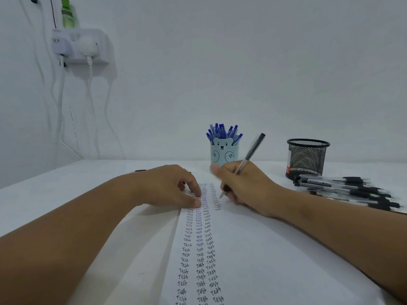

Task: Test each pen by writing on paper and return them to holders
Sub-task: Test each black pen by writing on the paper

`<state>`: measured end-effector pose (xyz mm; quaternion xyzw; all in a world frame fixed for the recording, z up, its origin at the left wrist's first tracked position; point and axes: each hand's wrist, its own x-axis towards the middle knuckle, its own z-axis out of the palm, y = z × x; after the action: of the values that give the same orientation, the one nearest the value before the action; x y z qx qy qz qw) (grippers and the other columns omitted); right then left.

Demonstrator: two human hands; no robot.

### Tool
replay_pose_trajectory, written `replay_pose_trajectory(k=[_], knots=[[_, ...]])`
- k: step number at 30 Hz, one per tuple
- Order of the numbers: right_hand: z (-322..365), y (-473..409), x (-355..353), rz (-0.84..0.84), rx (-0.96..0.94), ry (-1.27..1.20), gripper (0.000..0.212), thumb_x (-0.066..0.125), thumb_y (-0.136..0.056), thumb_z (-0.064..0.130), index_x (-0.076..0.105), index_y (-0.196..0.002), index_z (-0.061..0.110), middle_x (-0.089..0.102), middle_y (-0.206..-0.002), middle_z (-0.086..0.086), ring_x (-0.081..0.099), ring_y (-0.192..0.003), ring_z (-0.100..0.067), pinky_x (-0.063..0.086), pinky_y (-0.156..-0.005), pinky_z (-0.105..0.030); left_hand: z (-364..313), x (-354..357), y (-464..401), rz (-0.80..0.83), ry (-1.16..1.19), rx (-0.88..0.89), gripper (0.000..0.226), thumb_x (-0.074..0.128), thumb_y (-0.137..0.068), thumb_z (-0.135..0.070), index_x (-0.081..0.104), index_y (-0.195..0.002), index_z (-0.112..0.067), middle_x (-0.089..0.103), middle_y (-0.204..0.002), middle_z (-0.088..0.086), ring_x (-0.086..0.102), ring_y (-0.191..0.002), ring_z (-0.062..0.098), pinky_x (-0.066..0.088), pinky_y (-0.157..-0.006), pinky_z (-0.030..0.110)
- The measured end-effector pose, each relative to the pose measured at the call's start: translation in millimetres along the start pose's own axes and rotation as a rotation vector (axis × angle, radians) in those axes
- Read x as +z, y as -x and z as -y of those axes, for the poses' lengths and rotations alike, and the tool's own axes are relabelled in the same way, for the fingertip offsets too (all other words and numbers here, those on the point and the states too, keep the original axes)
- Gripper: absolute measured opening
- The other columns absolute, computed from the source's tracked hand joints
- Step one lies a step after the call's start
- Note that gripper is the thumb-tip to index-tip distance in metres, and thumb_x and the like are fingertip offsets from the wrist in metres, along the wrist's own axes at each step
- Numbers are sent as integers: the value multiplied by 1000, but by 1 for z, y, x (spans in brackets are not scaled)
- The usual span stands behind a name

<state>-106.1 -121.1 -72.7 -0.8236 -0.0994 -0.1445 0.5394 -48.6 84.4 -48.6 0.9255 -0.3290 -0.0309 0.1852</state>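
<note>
My right hand point(244, 186) grips a clear pen with a black end point(251, 151), its tip touching the paper point(253, 260) beside columns of the written word "Test" point(199, 249). My left hand point(169, 186) rests on the paper's left part, fingertips pressing it down. Behind the hands stands a light blue bear-faced holder point(224, 153) filled with several blue pens point(223, 132). A black mesh holder point(306, 158) stands at the right and looks almost empty. Several black pens point(348, 190) lie in a pile in front of it.
A white table point(66, 194) meets a white wall. A wall-mounted shelf point(88, 47) with plugged chargers and hanging cables is at the upper left, with a green bottle point(67, 13) on it. A dark object lies partly hidden behind my left hand.
</note>
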Motion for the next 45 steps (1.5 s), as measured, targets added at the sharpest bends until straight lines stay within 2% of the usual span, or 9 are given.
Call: replay_pose_trajectory(k=[3, 9, 11, 16, 20, 28, 36, 40, 45], knots=[[-1, -3, -5, -81, -15, -51, 66, 41, -94, 67, 49, -56, 13, 48, -60, -11, 45, -56, -23, 38, -54, -29, -1, 0, 1, -8, -2, 1, 24, 79, -79, -56, 74, -99, -44, 61, -113, -16, 55, -109, -1, 45, -105, 37], [2, -7, -16, -184, -110, -122, 34, 60, -89, 51, 45, -104, 24, 35, -50, 3, 29, -39, -11, 29, -39, -24, 0, 0, 1, -4, 9, 7, 25, 79, -79, -55, 74, -100, -42, 63, -114, -17, 56, -110, 0, 45, -106, 37], [2, -7, -19, -230, -142, 16, 17, 52, -102, 41, 49, -105, 24, 43, -54, -3, 36, -38, -9, 34, -38, -24, 0, 0, 1, -3, 14, 8, 25, 79, -79, -54, 74, -100, -42, 63, -114, -18, 55, -111, 0, 45, -106, 37], [-9, -10, -25, -286, -279, 366, 22, 46, -106, 30, 56, -96, 13, 62, -74, -16, 41, -53, -18, 39, -53, -32, 1, 0, 1, -1, 23, 11, 24, 79, -79, -54, 74, -100, -42, 62, -114, -17, 55, -110, -1, 45, -106, 36], [-11, -8, -27, -211, -382, 572, 27, 46, -106, 29, 53, -86, 11, 51, -64, 0, 43, -59, -20, 40, -60, -41, 0, 0, 1, -2, 31, 5, 24, 80, -79, -54, 74, -99, -43, 62, -116, -16, 55, -111, 0, 44, -106, 35], [-8, -2, -27, -13, -398, 716, 12, 42, -106, 33, 51, -107, 25, 45, -58, 6, 42, -55, -12, 33, -54, -30, 1, 0, 1, -2, 52, 27, 23, 79, -80, -53, 75, -98, -40, 64, -110, -15, 57, -106, 2, 47, -102, 33], [0, -12, -41, 69, -320, 851, 16, 54, -102, 29, 69, -105, 21, 50, -95, 14, 48, -78, 2, 40, -77, -24, -1, 5, -2, -163, -15, 58, 24, 70, -72, -63, 73, -87, -45, 66, -103, -23, 57, -106, 0, 41, -106, 43], [8, -16, -67, 95, -101, 1014, 12, 64, -97, 27, 73, -105, 24, 56, -93, 13, 57, -91, -14, 48, -77, -30, -6, 12, -2, -255, 34, 126, 8, 72, -85, -52, 71, -87, -45, 67, -98, -30, 60, -101, -3, 42, -106, 44], [26, -11, -109, 122, 71, 1134, 13, 71, -92, 25, 72, -103, 32, 62, -91, 10, 63, -85, -16, 55, -79, -35, -20, 20, 2, -226, 50, 101, 51, 42, -78, -79, 71, -96, -42, 63, -100, -34, 55, -98, -7, 41, -101, 34]])
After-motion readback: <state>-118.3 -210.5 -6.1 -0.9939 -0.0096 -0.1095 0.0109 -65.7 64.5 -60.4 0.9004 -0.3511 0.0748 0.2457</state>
